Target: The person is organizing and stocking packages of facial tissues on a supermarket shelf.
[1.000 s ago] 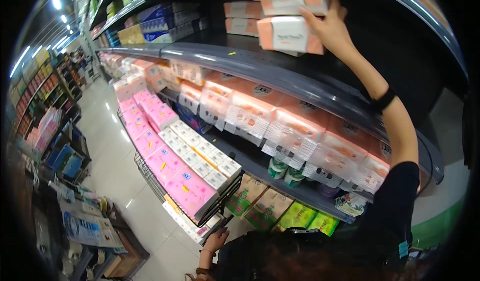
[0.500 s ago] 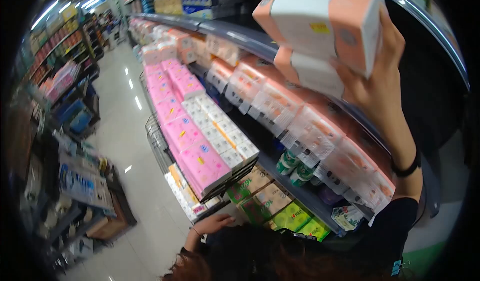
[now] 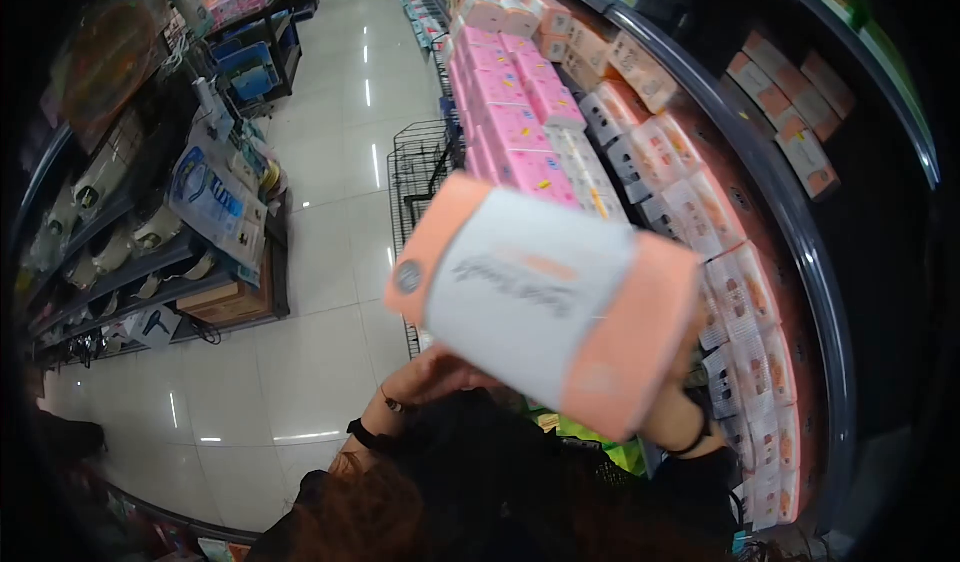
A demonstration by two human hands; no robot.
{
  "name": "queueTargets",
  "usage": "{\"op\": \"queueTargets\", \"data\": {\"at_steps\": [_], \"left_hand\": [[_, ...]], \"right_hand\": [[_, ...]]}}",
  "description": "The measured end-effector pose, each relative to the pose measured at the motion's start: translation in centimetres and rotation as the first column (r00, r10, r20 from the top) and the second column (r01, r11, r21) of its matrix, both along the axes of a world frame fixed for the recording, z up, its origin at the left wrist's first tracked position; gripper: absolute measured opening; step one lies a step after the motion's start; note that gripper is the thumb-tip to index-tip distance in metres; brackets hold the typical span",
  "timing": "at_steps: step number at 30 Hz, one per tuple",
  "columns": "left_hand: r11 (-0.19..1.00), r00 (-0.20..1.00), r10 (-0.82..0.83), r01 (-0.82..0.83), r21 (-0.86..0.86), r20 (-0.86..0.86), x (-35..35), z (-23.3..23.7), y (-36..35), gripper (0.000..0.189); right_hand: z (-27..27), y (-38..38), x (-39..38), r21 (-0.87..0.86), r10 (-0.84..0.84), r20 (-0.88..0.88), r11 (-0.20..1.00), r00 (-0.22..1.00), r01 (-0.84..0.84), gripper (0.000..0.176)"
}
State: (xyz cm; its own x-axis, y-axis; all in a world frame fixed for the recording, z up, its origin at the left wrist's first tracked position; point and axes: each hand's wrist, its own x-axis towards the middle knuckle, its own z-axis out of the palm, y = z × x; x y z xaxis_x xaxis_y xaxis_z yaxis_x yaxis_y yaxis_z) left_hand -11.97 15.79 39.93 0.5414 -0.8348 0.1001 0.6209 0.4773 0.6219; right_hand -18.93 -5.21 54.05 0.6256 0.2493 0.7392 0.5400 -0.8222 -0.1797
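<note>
A peach-and-white tissue pack fills the middle of the view, slightly blurred, its printed face turned up. My right hand grips its right end from behind, so most of the fingers are hidden by the pack. At the pack's lower left edge is my left hand, close under it; its fingers are partly covered, and I cannot tell whether they press on the pack. A dark band circles each wrist.
Pink tissue packs and white packs are stacked left of a shelf row of peach tissue packs. More peach-and-white packs lie on the dark upper shelf. A wire rack borders the tiled aisle; shelves with goods line its left side.
My right hand has brought the tissue pack down and left from the upper shelf to in front of my body. My left hand is now close to the pack. The view has turned right and down.
</note>
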Motion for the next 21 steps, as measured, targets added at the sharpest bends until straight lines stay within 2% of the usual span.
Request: {"op": "queueTargets", "data": {"at_steps": [2,3,5,6,7,9,11,12,14,18,20,21], "left_hand": [[0.975,0.975,0.205,-0.211,-0.066,-0.091,0.7,0.9,2.8,0.094],[0.961,0.958,0.278,-0.278,0.009,-0.075,0.9,1.2,4.3,0.095],[0.954,0.950,0.300,-0.298,0.038,-0.087,2.0,-0.2,8.0,0.095],[0.953,0.950,0.301,-0.298,0.049,-0.084,2.4,-0.8,9.6,0.095],[0.928,0.938,0.344,-0.334,0.164,-0.042,2.6,-0.7,10.8,0.095],[0.900,0.917,0.394,-0.369,0.232,-0.068,2.7,-1.1,12.4,0.095],[0.876,0.903,0.421,-0.380,0.299,-0.085,3.0,-1.7,13.5,0.095],[0.865,0.897,0.435,-0.392,0.313,-0.080,3.2,-2.1,13.7,0.095],[0.864,0.897,0.435,-0.392,0.316,-0.076,3.9,-3.3,13.7,0.095],[0.866,0.895,0.441,-0.406,0.292,-0.063,5.2,-4.2,13.0,0.091],[0.858,0.907,0.421,-0.400,0.322,0.005,6.4,-3.6,12.4,0.092],[0.857,0.909,0.418,-0.397,0.328,0.007,6.9,-3.9,12.1,0.092]], "right_hand": [[-1.8,3.4,2.0,0.123,0.015,-0.118,0.992,0.993,0.000,0.105],[-3.7,5.0,3.3,0.132,0.034,-0.133,0.991,0.990,-0.016,0.105],[-8.1,7.9,5.4,0.449,0.103,-0.056,0.891,0.993,-0.067,0.074],[-9.0,9.2,5.8,0.458,0.129,-0.073,0.885,0.989,-0.082,0.074],[-9.7,10.2,6.3,0.418,0.109,-0.079,0.906,0.991,-0.067,0.068],[-10.2,11.5,6.4,0.383,0.106,-0.094,0.921,0.990,-0.063,0.063],[-10.1,12.0,6.1,0.351,0.051,-0.437,0.929,0.898,0.118,0.060],[-10.0,12.0,6.4,0.352,0.051,-0.441,0.928,0.896,0.120,0.060],[-9.8,11.5,7.0,0.185,0.100,-0.473,0.983,0.875,-0.012,0.120],[-10.3,9.4,8.1,0.173,0.148,-0.478,0.982,0.866,-0.072,0.126],[-11.1,8.7,8.6,0.532,0.361,-0.540,0.846,0.760,-0.024,0.130],[-11.4,8.4,8.8,0.555,0.384,-0.500,0.830,0.777,-0.053,0.126]]}}
